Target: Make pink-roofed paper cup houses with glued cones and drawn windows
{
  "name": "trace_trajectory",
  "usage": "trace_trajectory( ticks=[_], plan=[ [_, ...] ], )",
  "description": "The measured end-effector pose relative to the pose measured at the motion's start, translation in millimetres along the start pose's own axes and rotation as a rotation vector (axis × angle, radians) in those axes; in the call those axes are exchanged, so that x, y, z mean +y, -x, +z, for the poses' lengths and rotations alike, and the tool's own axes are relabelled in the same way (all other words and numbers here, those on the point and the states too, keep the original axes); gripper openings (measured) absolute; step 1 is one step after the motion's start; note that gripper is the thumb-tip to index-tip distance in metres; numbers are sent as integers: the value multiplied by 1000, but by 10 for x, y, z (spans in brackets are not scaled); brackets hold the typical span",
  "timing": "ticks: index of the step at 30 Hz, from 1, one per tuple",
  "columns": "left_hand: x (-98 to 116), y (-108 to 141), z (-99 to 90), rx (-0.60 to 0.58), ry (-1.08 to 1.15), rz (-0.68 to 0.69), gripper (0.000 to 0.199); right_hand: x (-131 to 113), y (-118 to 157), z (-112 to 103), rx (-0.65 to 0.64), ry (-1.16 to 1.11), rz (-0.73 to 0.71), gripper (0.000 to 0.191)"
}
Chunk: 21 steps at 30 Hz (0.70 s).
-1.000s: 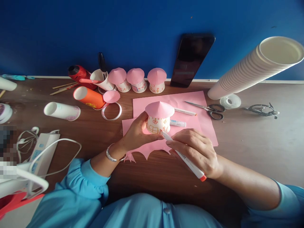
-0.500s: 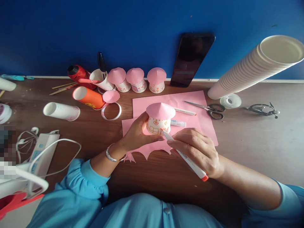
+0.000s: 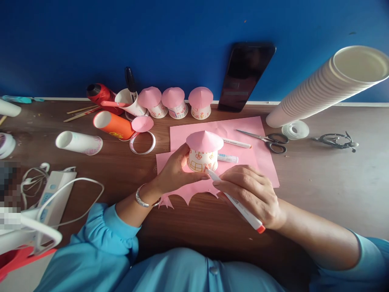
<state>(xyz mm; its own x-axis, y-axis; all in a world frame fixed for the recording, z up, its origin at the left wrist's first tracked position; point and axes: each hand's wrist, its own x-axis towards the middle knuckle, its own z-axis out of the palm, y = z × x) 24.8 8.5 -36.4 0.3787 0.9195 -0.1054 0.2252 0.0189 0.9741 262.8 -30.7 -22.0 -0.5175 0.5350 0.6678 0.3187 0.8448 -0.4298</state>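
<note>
My left hand [image 3: 174, 170] is closed round the left side of a small paper-cup house [image 3: 203, 156] with a pink cone roof. Orange flowers and a yellow window grid are drawn on its white wall. In my right hand [image 3: 253, 192] is a white marker [image 3: 243, 211] with an orange-red end, its tip at the lower right of the wall. Pink paper [image 3: 264, 162] with a scalloped front edge lies beneath. On it rest two more markers, one white with a red end [image 3: 238, 143] and one partly hidden behind the house [image 3: 229, 158].
Three similar paper-cup houses [image 3: 200, 103] stand along the blue wall beside a leaning phone [image 3: 246, 77]. Scissors [image 3: 276, 142], a tape roll [image 3: 295, 129] and a tall cup stack [image 3: 325, 89] are at the right. Left are an orange cup [image 3: 112, 125], a white cup [image 3: 79, 142] and a power strip [image 3: 56, 194].
The house has shifted very slightly left in my left hand. The marker tip has moved a little down along the lower wall, where the orange drawing shows more strokes.
</note>
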Motion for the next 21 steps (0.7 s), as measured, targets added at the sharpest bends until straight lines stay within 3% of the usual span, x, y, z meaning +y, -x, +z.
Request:
trace_trajectory(
  ticks=[21],
  plan=[
    [-3,9,1,7,-39,5,66,-10,5,0,11,0,1,28]
  ],
)
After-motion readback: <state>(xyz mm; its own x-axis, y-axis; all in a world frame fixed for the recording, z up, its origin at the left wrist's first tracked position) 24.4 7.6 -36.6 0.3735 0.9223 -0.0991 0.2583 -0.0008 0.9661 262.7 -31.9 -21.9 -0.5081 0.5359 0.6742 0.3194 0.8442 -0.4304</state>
